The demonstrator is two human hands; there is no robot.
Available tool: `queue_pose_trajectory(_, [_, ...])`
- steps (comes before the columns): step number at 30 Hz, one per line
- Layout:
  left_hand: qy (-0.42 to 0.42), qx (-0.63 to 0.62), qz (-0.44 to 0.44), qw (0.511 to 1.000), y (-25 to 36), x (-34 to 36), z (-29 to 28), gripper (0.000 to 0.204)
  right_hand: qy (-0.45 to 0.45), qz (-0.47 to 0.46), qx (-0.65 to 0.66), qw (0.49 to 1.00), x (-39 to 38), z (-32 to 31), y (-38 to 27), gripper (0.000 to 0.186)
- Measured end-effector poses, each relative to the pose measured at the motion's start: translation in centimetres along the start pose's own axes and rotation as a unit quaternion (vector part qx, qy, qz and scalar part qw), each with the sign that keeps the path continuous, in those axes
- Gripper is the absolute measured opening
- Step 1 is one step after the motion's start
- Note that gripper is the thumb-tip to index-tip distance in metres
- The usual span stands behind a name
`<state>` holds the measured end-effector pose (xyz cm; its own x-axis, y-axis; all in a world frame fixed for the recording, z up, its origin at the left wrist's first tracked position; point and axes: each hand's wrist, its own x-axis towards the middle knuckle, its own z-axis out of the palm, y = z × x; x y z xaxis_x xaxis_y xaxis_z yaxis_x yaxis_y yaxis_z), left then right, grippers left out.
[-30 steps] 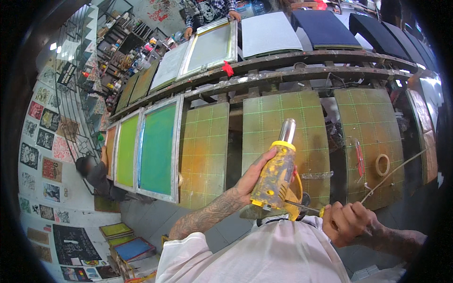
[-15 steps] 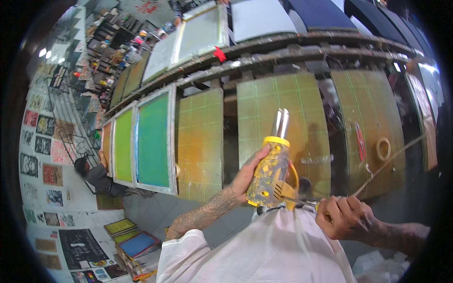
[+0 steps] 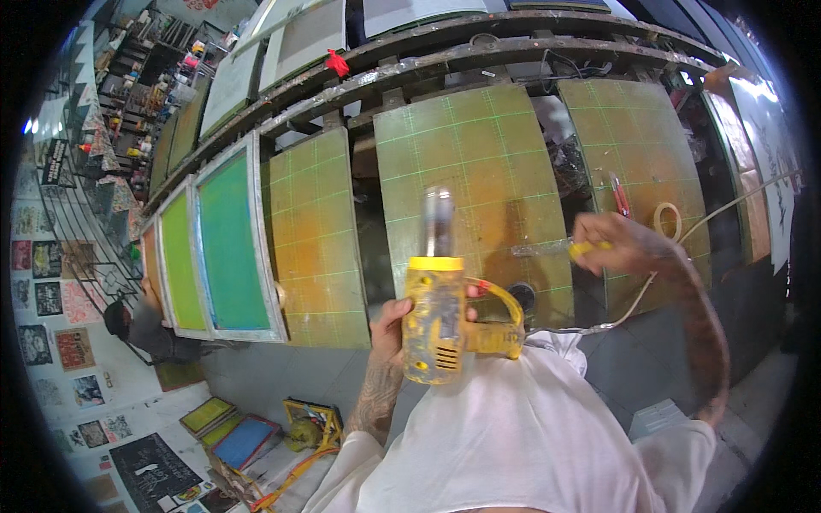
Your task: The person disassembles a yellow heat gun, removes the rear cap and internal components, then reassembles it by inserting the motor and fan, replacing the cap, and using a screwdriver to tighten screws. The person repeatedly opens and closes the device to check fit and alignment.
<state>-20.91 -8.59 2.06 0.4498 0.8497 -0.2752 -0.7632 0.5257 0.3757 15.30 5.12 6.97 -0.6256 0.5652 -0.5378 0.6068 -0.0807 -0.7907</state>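
My left hand (image 3: 391,329) grips a worn, paint-stained yellow heat gun (image 3: 438,318) upright by its body, the metal nozzle pointing away from me over a green-gridded board. My right hand (image 3: 620,241), blurred, is raised at the right, away from the gun, closed on the yellow handle of a screwdriver (image 3: 588,249). Just beyond that hand lie red-handled pliers (image 3: 623,199) and a tape roll (image 3: 667,218). A pale cord (image 3: 717,218) runs across the right boards toward the gun.
Gridded boards (image 3: 308,222) sit along a metal rail (image 3: 428,51). Framed screens (image 3: 224,248) with teal and green mesh stand at left, where another person (image 3: 150,338) in dark clothing bends. More screens (image 3: 244,440) are stacked at lower left; a red cloth (image 3: 336,64) hangs on the rail.
My right hand has drawn the screwdriver away from the gun and moved up. The gun has turned more upright and shifted left in view. The whole scene has shifted up and left.
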Motion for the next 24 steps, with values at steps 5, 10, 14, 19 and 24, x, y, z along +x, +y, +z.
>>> queue_pose_trajectory(5, [0.065, -0.142, 0.088, 0.984, -2.5, -1.9, -5.8, 0.082, 0.395, -0.147, -0.076, 0.904, 14.6, 8.6, 11.9, 0.023])
queue_pose_trajectory(10, [0.127, -0.228, 0.15, 0.953, -4.7, -5.5, -7.5, 0.081, 0.477, -0.096, -0.293, 0.823, 21.2, 12.0, 13.3, 0.033])
queue_pose_trajectory(14, [0.088, -0.283, 0.149, 0.944, -5.7, -7.9, -10.3, 0.076, 0.451, -0.053, -0.281, 0.846, 20.5, 12.7, 12.8, 0.042])
queue_pose_trajectory(19, [0.12, -0.291, 0.16, 0.935, -5.6, -8.4, -7.9, 0.078, 0.486, -0.11, -0.286, 0.819, 17.0, 14.0, 9.6, 0.049])
queue_pose_trajectory(24, [0.155, -0.225, 0.193, 0.942, -4.7, -7.3, -6.0, 0.081, 0.335, -0.196, -0.239, 0.89, 15.7, 17.6, 9.7, 0.033])
